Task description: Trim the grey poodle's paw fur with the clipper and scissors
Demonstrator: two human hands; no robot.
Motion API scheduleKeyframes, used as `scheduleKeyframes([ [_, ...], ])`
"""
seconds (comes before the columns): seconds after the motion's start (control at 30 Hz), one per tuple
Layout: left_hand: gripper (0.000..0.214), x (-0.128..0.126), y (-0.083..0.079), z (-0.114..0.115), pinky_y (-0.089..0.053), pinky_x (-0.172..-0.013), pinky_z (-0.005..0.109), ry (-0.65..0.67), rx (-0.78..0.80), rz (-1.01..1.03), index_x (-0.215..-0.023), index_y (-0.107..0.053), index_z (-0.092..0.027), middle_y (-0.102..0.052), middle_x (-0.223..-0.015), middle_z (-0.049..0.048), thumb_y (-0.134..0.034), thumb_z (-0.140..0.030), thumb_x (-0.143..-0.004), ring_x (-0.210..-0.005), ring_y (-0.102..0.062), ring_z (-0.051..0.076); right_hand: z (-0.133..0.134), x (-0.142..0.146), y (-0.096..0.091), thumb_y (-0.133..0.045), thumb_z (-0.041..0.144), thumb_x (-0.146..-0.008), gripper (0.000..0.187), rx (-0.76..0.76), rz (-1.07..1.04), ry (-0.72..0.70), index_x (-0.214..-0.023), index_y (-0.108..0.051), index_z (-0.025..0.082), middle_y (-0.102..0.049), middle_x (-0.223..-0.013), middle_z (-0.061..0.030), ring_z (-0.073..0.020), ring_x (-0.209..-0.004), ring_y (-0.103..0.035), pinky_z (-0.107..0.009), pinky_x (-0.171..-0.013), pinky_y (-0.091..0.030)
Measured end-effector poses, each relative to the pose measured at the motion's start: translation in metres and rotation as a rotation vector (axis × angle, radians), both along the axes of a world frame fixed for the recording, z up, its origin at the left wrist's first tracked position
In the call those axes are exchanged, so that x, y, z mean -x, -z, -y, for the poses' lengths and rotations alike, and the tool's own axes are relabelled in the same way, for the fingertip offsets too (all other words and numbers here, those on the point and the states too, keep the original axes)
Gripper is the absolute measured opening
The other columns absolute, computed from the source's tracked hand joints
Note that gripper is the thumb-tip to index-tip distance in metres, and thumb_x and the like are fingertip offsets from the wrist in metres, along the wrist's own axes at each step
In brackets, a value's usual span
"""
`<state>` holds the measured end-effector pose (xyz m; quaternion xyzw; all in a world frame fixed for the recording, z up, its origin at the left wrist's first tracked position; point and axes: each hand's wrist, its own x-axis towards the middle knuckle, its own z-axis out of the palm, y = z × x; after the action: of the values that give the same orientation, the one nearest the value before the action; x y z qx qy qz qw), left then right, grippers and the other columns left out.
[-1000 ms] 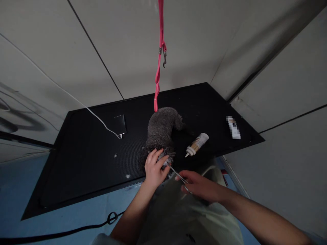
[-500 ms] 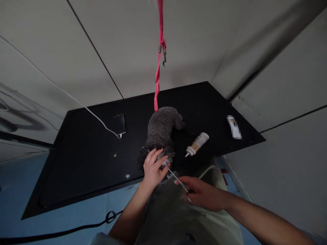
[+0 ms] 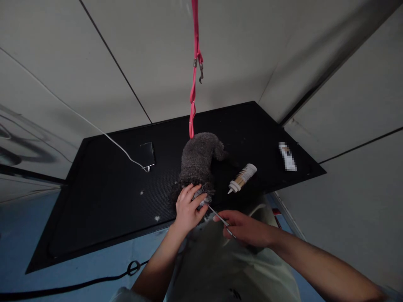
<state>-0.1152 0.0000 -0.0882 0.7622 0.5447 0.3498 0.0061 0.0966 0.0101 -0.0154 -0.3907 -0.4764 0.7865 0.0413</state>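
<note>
A small grey curly-haired dog (image 3: 200, 161) stands on a black table (image 3: 103, 197), tied by a pink leash (image 3: 194, 79) that runs up out of view. My left hand (image 3: 186, 207) grips the dog's near end, fingers curled round its fur. My right hand (image 3: 244, 228) is closed on a thin metal tool (image 3: 218, 216), scissors or forceps. The tool's tip reaches the fur under my left thumb.
A white squeeze bottle (image 3: 242, 178) lies to the right of the dog. A dark phone (image 3: 147, 154) with a white cable (image 3: 103, 135) lies to its left. A small tube (image 3: 287, 156) rests near the right corner. White tufts (image 3: 156, 217) dot the tabletop. A black cord (image 3: 94, 283) crosses the blue floor.
My right hand drew back slightly with the tool, then came forward again toward the dog. My left hand kept its grip. The dog stayed put.
</note>
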Motion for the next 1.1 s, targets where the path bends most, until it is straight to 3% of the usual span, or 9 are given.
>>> scheduleKeyframes([
  [0.13,0.025,0.001,-0.001,-0.002,-0.044,-0.097,0.046,0.003,0.003,0.028,-0.101,-0.067,-0.023,-0.06,-0.121,0.0079,-0.064,-0.025,-0.076,-0.119,-0.048,0.027,0.009,-0.001,0.002,-0.068,0.032,-0.072,0.035,-0.037,-0.103,0.001,-0.103,-0.057,0.018,-0.059,-0.075,0.002,-0.0105,-0.065,-0.053,-0.021,-0.059,-0.042],
  [0.37,0.024,0.002,-0.002,-0.002,-0.045,-0.097,0.047,-0.009,0.022,0.051,-0.1,-0.067,-0.023,-0.06,-0.12,0.0078,-0.064,-0.025,-0.076,-0.119,-0.048,0.027,0.009,-0.003,0.002,-0.067,0.034,-0.073,0.038,-0.047,-0.078,-0.023,-0.107,-0.058,0.019,-0.064,-0.084,-0.0008,-0.0162,-0.077,-0.059,-0.028,-0.069,-0.046],
  [0.53,0.024,0.004,0.0,-0.001,-0.044,-0.098,0.046,-0.003,0.019,0.061,-0.1,-0.067,-0.022,-0.06,-0.12,0.0077,-0.064,-0.025,-0.076,-0.12,-0.047,0.027,0.011,-0.004,-0.001,-0.062,0.024,-0.074,0.028,-0.083,-0.059,-0.05,-0.102,-0.06,0.019,-0.063,-0.085,-0.0007,-0.0151,-0.077,-0.057,-0.026,-0.068,-0.044],
  [0.67,0.023,0.004,0.002,-0.002,-0.044,-0.097,0.046,-0.016,0.006,0.078,-0.1,-0.067,-0.022,-0.06,-0.12,0.0076,-0.064,-0.026,-0.077,-0.119,-0.048,0.027,0.015,-0.005,0.0,-0.06,0.015,-0.069,0.037,-0.113,0.024,-0.027,-0.106,-0.058,0.02,-0.059,-0.077,0.002,-0.0118,-0.068,-0.053,-0.022,-0.06,-0.04],
  [0.8,0.025,0.004,0.002,-0.002,-0.044,-0.098,0.045,-0.004,0.014,0.078,-0.101,-0.067,-0.022,-0.06,-0.12,0.0078,-0.065,-0.024,-0.076,-0.119,-0.048,0.027,0.01,-0.001,-0.003,-0.061,0.019,-0.069,0.036,-0.016,0.013,0.029,-0.105,-0.056,0.018,-0.057,-0.071,0.0033,-0.0083,-0.059,-0.047,-0.019,-0.054,-0.035],
  [0.93,0.026,0.004,0.001,0.0,-0.044,-0.098,0.046,0.008,0.013,0.054,-0.101,-0.067,-0.022,-0.06,-0.121,0.0077,-0.064,-0.025,-0.075,-0.119,-0.048,0.028,0.004,0.006,-0.002,-0.061,0.021,-0.07,0.033,-0.035,0.066,0.051,-0.102,-0.056,0.017,-0.05,-0.06,0.0068,-0.0054,-0.049,-0.037,-0.018,-0.048,-0.029],
  [1.1,0.026,0.005,0.001,0.0,-0.044,-0.097,0.047,0.005,0.018,0.06,-0.102,-0.066,-0.022,-0.059,-0.121,0.0077,-0.064,-0.025,-0.076,-0.119,-0.048,0.028,0.008,0.009,0.009,-0.065,0.027,-0.071,0.036,-0.075,-0.054,0.011,-0.105,-0.056,0.018,-0.058,-0.073,0.003,-0.0097,-0.062,-0.05,-0.022,-0.059,-0.04],
])
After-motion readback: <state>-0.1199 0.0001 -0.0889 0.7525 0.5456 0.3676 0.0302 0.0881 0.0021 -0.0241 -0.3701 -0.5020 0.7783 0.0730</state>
